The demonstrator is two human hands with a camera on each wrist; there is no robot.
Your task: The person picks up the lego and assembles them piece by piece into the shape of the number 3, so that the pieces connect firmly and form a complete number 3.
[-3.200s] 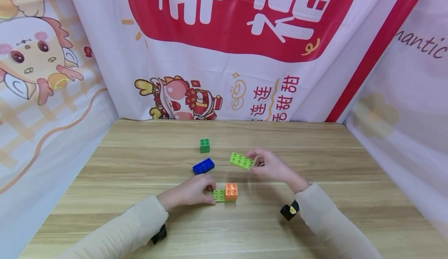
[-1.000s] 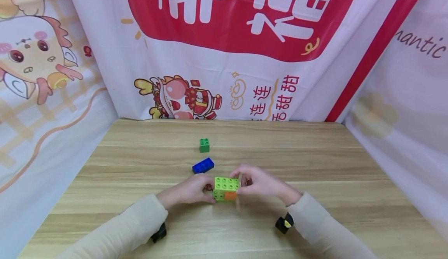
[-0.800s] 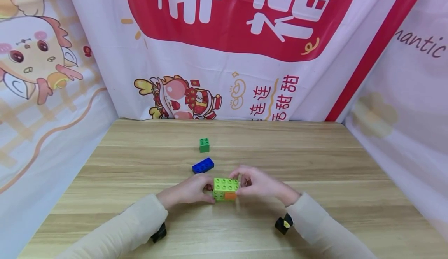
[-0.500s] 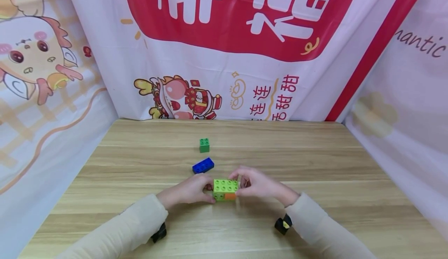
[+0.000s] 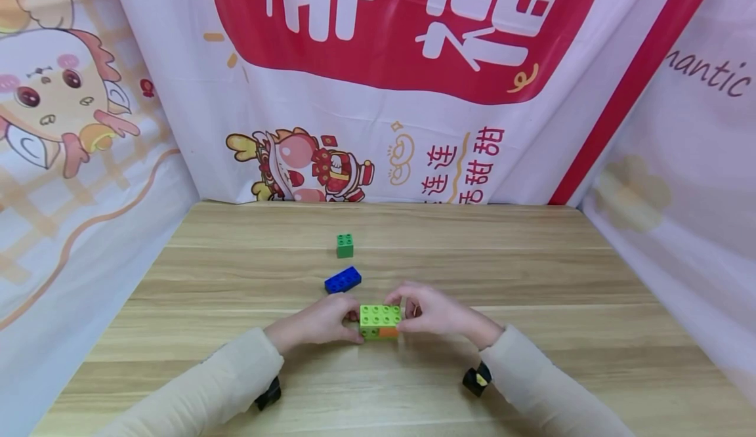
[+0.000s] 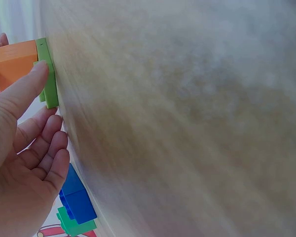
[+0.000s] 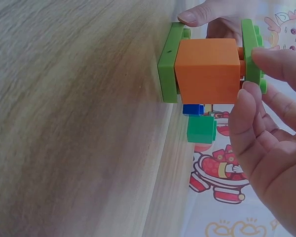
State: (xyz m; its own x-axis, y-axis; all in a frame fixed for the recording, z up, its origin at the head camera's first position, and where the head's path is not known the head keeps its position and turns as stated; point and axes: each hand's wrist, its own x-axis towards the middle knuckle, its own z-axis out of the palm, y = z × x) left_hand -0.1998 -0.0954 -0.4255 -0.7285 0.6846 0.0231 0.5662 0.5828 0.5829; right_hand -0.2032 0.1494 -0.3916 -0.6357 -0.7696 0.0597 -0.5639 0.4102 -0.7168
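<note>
On the table, a lime-green building plate (image 7: 167, 71) lies flat with an orange block (image 7: 207, 71) standing on its right end. My left hand (image 5: 321, 322) grips this lower plate at its left end, thumb in front and fingers behind. A second lime-green plate (image 5: 380, 316) is level over the orange block. My right hand (image 5: 434, 310) pinches its right end between thumb and fingers. In the right wrist view, some of the orange block's studs show in a narrow gap under the upper plate. From the head view, the upper plate hides most of the orange block.
A blue block (image 5: 343, 280) rests on the wooden table (image 5: 502, 260) just behind my left hand. Farther back stands a small green block (image 5: 345, 247). Printed cloth (image 5: 390, 115) hangs along the table's back edge and both sides.
My right hand has brought the upper lime-green plate left and toward me, over the orange block, then lowered it slightly. The left hand keeps its place, and the blue and green blocks have not moved.
</note>
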